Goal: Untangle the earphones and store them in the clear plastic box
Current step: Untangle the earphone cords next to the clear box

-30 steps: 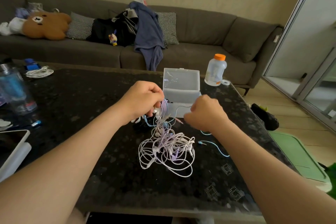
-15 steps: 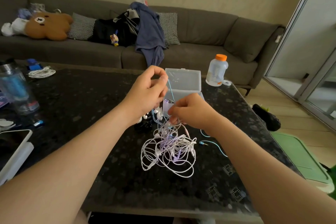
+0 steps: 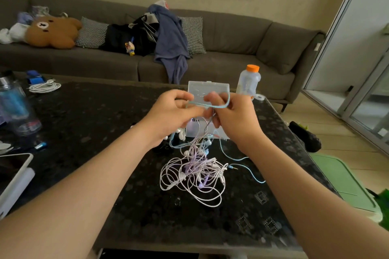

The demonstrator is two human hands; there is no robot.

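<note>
Both hands are raised close together in front of the clear plastic box [image 3: 207, 88], which stands open at the far side of the tabletop [image 3: 94, 124]; the left hand [image 3: 174, 111] pinches one end of a light blue cable [image 3: 220, 106] and the right hand [image 3: 234, 121] curls round the other, with a short loop stretched between them. From there white and lilac strands hang down into the main tangle of earphones [image 3: 195, 174] lying on the tabletop just before the box, while the blue lead's plug [image 3: 233, 167] trails off to the right. The risk, as I judge it, is pulling upward while the blue lead is threaded through the others: that would cinch the knot tighter, hoist the whole heap, or drag it against the light box and shove it towards the orange-capped bottle [image 3: 248, 82] behind
</note>
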